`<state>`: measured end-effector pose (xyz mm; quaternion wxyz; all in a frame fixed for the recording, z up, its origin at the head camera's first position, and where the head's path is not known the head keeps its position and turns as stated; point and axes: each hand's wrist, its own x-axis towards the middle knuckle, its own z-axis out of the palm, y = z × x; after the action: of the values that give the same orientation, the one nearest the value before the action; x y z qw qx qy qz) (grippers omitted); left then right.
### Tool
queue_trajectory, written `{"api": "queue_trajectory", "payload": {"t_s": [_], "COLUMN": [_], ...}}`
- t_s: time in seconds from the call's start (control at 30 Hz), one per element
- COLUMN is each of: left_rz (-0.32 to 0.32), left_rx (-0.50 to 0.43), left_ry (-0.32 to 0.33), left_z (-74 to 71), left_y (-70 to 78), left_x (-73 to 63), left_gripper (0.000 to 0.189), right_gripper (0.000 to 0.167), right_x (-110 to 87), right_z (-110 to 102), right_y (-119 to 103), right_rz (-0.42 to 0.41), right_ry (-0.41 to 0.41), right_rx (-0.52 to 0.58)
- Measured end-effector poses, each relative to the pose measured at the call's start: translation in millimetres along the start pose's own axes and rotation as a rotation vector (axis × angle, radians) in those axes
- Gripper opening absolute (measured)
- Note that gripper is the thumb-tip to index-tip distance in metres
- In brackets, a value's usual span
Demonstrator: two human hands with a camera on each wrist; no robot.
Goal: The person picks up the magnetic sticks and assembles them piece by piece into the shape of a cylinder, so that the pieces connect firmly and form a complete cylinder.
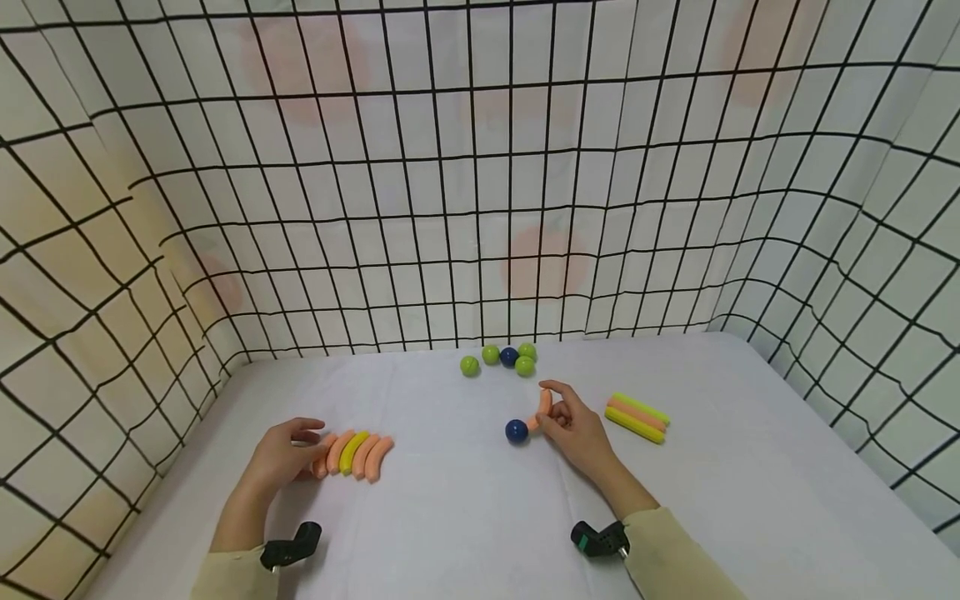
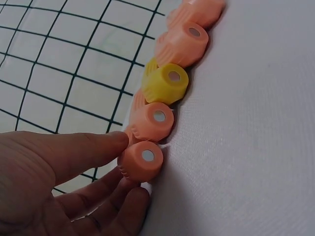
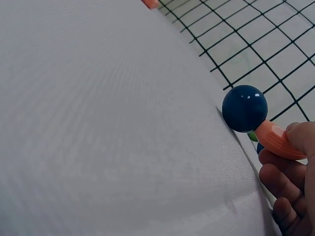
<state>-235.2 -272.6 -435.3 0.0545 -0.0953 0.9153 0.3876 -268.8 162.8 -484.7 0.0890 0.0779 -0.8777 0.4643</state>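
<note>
A right hand [image 1: 573, 429] is holding a curved orange stick [image 1: 545, 402] between pinching thumb and fingers, its near end pointing left to a navy ball [image 1: 517, 431] beyond the fingertips, its long axis slanting away; a left hand [image 1: 279, 454] is pinching the outermost stick [image 2: 141, 168] of a row [image 1: 366, 457].

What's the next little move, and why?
Probably ease the end orange piece away from the row with the left grip. Its thumb and fingers pinch that piece, while the right grip holds another orange piece touching a blue ball, whose far side looks free.
</note>
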Motion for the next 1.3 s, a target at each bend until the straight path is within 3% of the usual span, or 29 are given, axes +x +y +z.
{"api": "queue_trajectory", "payload": {"t_s": [0.47, 0.83, 1.3], "left_rz": [-0.017, -0.026, -0.059], "left_rx": [0.010, 0.061, -0.101], "left_ry": [0.079, 0.105, 0.093], "left_z": [7.2, 9.1, 9.3], "left_y": [-2.2, -1.1, -2.8], "left_x": [-0.5, 0.0, 0.2], "left_gripper": [0.044, 0.045, 0.046], "right_gripper": [0.051, 0.050, 0.050], "right_x": [-0.3, -0.9, -1.5], "right_z": [1.5, 0.4, 0.4], "right_y": [1.0, -0.3, 0.0], "right_rz": [-0.004, 0.009, 0.002], "right_ry": [-0.002, -0.009, -0.011], "right_rx": [0.004, 0.014, 0.004]}}
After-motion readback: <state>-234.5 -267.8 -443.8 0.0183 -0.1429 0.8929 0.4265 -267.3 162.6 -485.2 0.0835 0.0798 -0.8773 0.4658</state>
